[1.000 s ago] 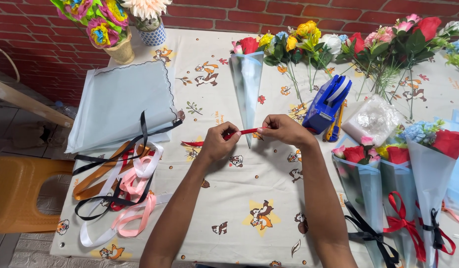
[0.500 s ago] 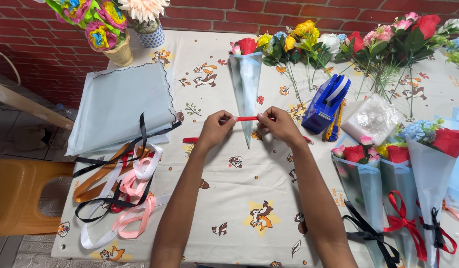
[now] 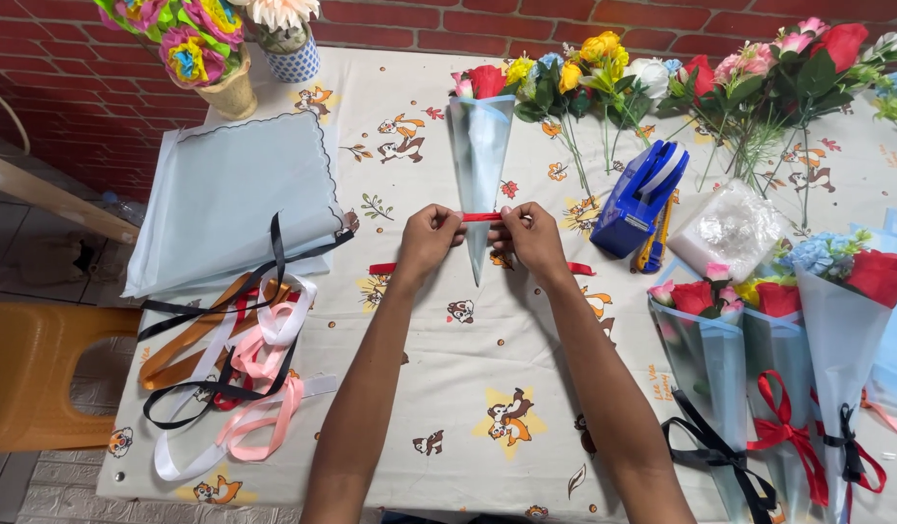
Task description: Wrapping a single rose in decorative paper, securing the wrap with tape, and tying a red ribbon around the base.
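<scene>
Head camera looks straight down on a table covered by a cream cartoon-print tablecloth (image 3: pixel 468 369), set against a red brick wall. Both forearms reach up from the bottom edge. The left hand (image 3: pixel 431 238) and the right hand (image 3: pixel 529 236) meet near the middle of the table, each with fingers curled and pinched on a red ribbon (image 3: pixel 481 216). A short stretch of it runs taut and level between the two hands, lying across the lower, narrow part of a pale blue paper cone (image 3: pixel 479 155). The ribbon's loose ends trail out on the cloth below each hand.

The cone lies flat with its tip toward the person and its wide mouth toward the wall, where a red rose (image 3: pixel 485 81) shows at the opening. Just right of the right hand stands a blue tape dispenser (image 3: pixel 644 192), and beside that a crumpled clear plastic bag (image 3: pixel 732 230). Loose artificial flowers (image 3: pixel 749 78) lie along the far right of the table. At the right edge lie finished wrapped bouquets (image 3: pixel 807 330) tied with red and black bows. To the left sits a stack of pale blue wrapping sheets (image 3: pixel 235 199), with a tangle of ribbons (image 3: pixel 237 369) in pink, white, black and orange below it. An orange plastic stool (image 3: pixel 41 374) stands off the table's left side.
</scene>
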